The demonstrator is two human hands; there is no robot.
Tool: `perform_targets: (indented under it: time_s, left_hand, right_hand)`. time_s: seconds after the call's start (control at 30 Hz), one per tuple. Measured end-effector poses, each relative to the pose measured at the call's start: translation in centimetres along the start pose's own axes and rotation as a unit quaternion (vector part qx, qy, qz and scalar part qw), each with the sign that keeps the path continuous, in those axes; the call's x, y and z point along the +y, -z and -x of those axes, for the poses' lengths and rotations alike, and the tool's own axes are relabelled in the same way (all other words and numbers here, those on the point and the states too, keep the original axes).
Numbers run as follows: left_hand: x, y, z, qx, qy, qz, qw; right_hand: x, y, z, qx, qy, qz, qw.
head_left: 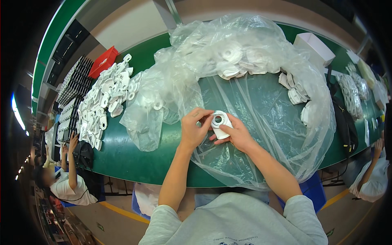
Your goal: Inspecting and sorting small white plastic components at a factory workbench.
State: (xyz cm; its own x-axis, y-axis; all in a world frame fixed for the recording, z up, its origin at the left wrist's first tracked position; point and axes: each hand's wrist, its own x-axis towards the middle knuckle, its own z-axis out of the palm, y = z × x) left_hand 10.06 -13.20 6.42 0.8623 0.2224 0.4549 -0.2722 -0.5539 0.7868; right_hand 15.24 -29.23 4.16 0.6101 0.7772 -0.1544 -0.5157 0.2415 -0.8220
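Between my hands, above the green tabletop (143,165), is a white plastic part (221,130) with a round hole near its upper end. My right hand (240,132) grips it from the right, thumb across its front and fingers behind. At its upper left edge, my left hand (197,127) has thumb and fingertips pinched together; whether they hold something small is hidden. A large clear plastic bag (261,118) lies spread beneath and around both hands. White parts (230,61) of a similar kind are heaped under its far side.
Left of me lies a pile of loose white parts (104,98), beside a red bin (103,62) and stacked black-and-white trays (74,81). A white box (313,48) stands at the back right, wrapped bundles (350,96) at far right. Other people (73,185) sit at both sides.
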Motion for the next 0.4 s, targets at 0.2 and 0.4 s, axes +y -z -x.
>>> perform_targets:
  time_s: [0.2, 0.4]
  left_hand:
    - [-0.02, -0.09, -0.02, -0.002, 0.006, 0.001, 1.000]
    - [0.10, -0.04, -0.03, -0.005, 0.010, 0.007, 1.000]
  right_hand:
    - [0.15, 0.40, -0.22, -0.014, -0.012, -0.015, 1.000]
    - [-0.02, 0.14, 0.01, -0.009, 0.008, 0.013, 1.000]
